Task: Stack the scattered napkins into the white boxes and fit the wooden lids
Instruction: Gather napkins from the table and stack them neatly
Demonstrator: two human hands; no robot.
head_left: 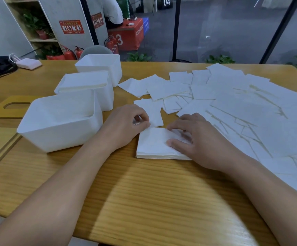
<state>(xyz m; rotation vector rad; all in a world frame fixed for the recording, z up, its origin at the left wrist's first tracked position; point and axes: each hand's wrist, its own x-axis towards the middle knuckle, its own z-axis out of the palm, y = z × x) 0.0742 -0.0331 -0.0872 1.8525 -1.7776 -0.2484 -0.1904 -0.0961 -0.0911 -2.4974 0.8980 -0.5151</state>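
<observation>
Both hands' grip (162, 132) on napkin stack (153, 146), beyond it "04" (166, 2).

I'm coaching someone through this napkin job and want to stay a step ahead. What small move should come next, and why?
Probably lift the squared stack into the nearest box. The right hand rests on the stack, the left hand pinches its far corner, and that box looks empty beside it, while the middle box looks full.
</observation>
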